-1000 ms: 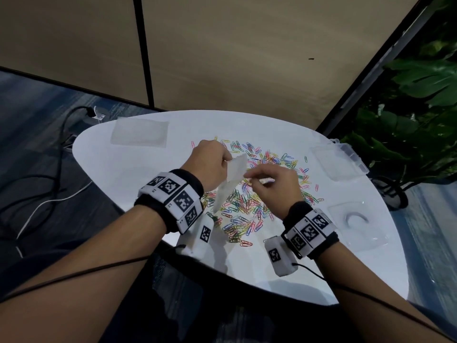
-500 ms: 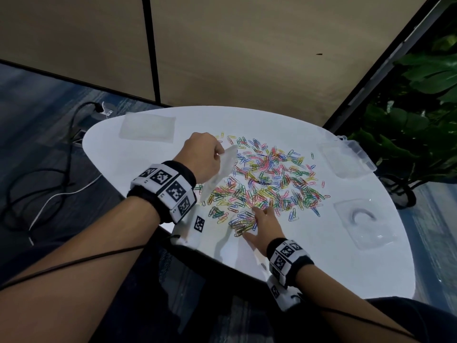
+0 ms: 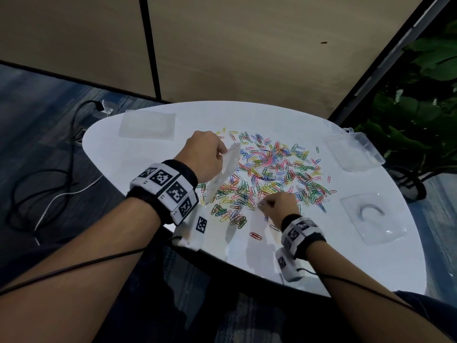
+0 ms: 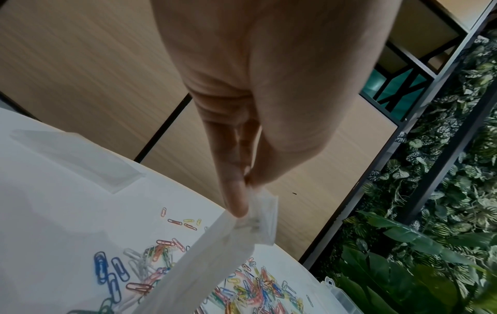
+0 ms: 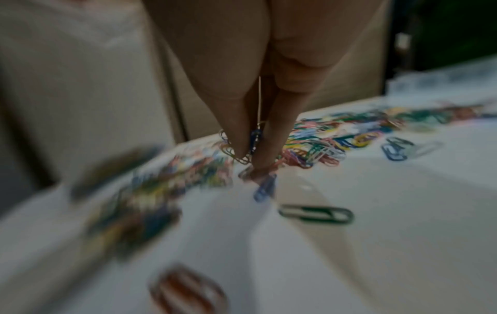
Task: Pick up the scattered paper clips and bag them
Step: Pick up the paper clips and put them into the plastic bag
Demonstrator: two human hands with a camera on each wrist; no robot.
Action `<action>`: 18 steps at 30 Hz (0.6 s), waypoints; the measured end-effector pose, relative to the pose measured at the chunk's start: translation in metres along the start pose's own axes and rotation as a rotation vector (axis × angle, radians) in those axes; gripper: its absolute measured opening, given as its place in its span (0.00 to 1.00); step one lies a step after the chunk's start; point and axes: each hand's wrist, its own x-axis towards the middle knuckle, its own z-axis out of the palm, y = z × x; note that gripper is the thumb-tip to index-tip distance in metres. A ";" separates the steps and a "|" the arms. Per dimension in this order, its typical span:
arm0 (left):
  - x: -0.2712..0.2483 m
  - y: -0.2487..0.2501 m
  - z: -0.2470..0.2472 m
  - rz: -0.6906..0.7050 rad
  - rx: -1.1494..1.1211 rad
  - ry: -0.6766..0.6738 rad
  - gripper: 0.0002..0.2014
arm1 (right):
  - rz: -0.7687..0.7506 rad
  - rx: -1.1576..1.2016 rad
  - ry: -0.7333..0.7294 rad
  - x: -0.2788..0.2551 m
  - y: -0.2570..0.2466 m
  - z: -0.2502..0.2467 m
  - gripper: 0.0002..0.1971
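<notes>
Coloured paper clips [image 3: 272,174] lie spread over the middle of the white table [image 3: 333,248]. My left hand [image 3: 207,154] holds a small clear plastic bag [image 3: 222,174] above the left side of the pile, pinching its top edge [image 4: 255,214] between thumb and finger. My right hand [image 3: 279,206] is down at the near edge of the pile, its fingertips [image 5: 242,146] pinching a small bunch of paper clips [image 5: 252,140] against the table. A red clip [image 3: 256,235] and a green clip [image 5: 316,213] lie apart near that hand.
A flat clear bag [image 3: 147,125] lies at the table's far left. A clear plastic box [image 3: 353,152] sits at the far right edge, a clear lid or tray [image 3: 373,217] nearer on the right. Cables [image 3: 49,184] run on the floor left; plants [image 3: 420,107] stand right.
My right hand left the bag's mouth, dropped to the near edge of the pile, spread flat there, and now pinches clips. The left hand keeps holding the bag.
</notes>
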 end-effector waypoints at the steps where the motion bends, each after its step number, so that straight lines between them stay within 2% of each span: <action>1: 0.000 0.001 0.000 0.002 -0.001 -0.001 0.16 | 0.080 0.120 0.009 0.000 0.001 -0.012 0.06; 3: 0.001 0.002 0.002 0.003 0.000 -0.007 0.16 | 0.187 0.339 0.005 0.003 0.003 -0.033 0.08; 5: 0.001 0.004 0.004 0.007 0.006 -0.012 0.16 | 0.213 0.625 -0.012 0.003 -0.004 -0.054 0.09; 8: 0.001 0.008 0.009 0.010 0.011 -0.026 0.16 | 0.149 1.147 -0.052 -0.003 -0.031 -0.079 0.10; 10: 0.000 0.011 0.011 0.014 0.011 -0.036 0.16 | 0.088 1.289 -0.120 -0.011 -0.052 -0.088 0.11; 14: -0.003 0.020 0.020 0.059 0.012 -0.043 0.14 | 0.042 1.275 -0.182 -0.022 -0.077 -0.079 0.06; 15: -0.003 0.023 0.022 0.065 0.010 -0.051 0.14 | 0.042 1.221 -0.161 -0.023 -0.081 -0.073 0.05; 18: -0.002 0.028 0.028 0.060 -0.004 -0.079 0.11 | -0.002 0.865 -0.063 -0.024 -0.082 -0.058 0.05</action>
